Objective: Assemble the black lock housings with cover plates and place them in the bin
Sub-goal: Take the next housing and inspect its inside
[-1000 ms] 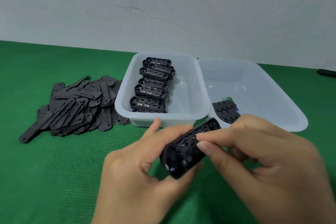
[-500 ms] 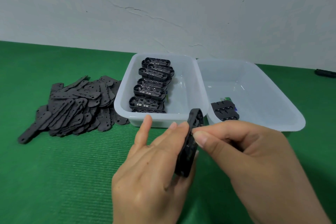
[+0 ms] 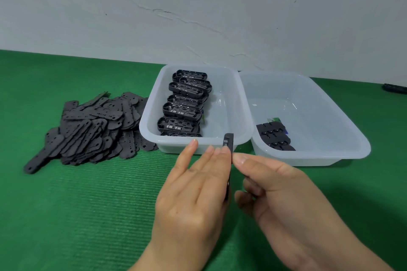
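A black lock housing with its cover plate [image 3: 228, 142] stands on edge between my two hands, just in front of the bins. My left hand [image 3: 193, 191] lies flat against its left side with the fingers stretched out. My right hand [image 3: 271, 185] pinches its right edge with thumb and forefinger. The left white bin [image 3: 229, 147] holds a row of several open black housings [image 3: 184, 103]. In the right white bin [image 3: 312, 156], assembled black housings [image 3: 274, 136] lie at the near left corner. Most of the held part is hidden behind my left hand.
A heap of flat black cover plates [image 3: 92, 125] lies on the green mat [image 3: 77, 204] left of the bins. A dark object [image 3: 394, 88] sits at the far right by the white wall.
The held housing has turned from lying face-up between my fingers to standing edge-on. My left fingers have straightened out flat against it, and both hands have shifted slightly toward the bins.
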